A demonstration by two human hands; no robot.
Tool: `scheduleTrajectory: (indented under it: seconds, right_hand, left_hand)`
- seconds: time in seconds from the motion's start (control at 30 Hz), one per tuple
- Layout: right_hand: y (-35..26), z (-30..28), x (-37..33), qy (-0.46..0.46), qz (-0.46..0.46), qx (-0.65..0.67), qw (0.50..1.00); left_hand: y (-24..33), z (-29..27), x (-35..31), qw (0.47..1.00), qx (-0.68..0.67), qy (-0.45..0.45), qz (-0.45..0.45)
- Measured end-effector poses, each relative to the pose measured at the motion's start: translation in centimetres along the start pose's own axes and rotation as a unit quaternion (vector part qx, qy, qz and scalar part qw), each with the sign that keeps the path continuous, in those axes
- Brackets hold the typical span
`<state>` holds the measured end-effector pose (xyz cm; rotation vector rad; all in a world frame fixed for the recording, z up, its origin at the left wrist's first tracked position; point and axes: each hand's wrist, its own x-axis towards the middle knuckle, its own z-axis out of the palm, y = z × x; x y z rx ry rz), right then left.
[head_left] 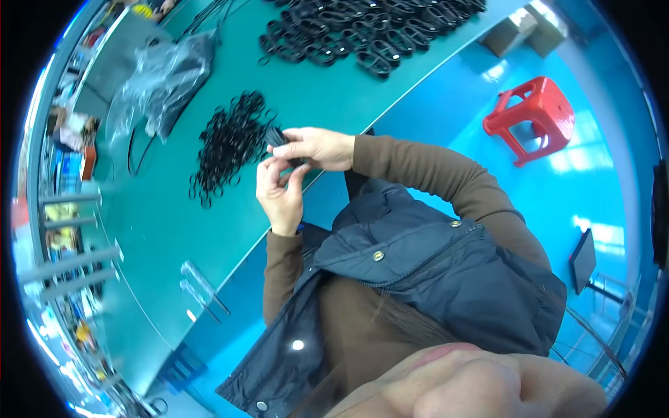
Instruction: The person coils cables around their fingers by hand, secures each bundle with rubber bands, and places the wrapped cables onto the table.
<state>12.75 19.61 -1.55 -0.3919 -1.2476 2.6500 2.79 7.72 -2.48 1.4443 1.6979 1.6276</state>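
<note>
A small black ribbed piece (275, 137), rounded in shape, is held over the near edge of the green table. My right hand (319, 147) is closed around it, the thumb lying across its near side. My left hand (280, 198) is just below, fingers and thumb curled in against the piece's lower end. Part of the piece is hidden behind my fingers, so its exact kind cannot be made out. Just left of my hands lies a loose heap of thin black rings (233, 143) on the green tabletop (188, 240).
Many black looped parts (362, 35) are spread at the table's far end. A clear plastic bag (164, 80) lies beyond the rings. Cluttered shelving (70, 209) runs along the left. On the blue floor stand a red stool (536, 115) and cardboard boxes (512, 33).
</note>
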Motion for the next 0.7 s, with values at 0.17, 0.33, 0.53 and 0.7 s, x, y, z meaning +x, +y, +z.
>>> scheduleTrajectory:
  seconds: [0.17, 0.33, 0.53, 0.7]
  right_hand:
    - [-0.9, -2.0, -3.0, 0.006, -0.026, 0.006, 1.000]
    - [-1.6, -4.1, -4.3, 0.044, -0.074, 0.007, 0.996]
    - [-13.1, -14.6, -7.2, 0.310, -0.278, -0.536, 0.734]
    - [-25.4, -25.2, -8.3, 0.514, -0.127, -0.756, 0.384]
  left_hand:
    - [0.2, 2.6, 1.1, 0.997, 0.032, -0.046, 0.050]
    - [-0.8, 5.2, 2.0, 0.996, 0.028, -0.073, 0.047]
    - [0.7, 7.4, 2.5, 0.971, 0.192, -0.068, 0.125]
    - [-2.4, 6.9, 1.8, 0.923, 0.333, -0.086, 0.172]
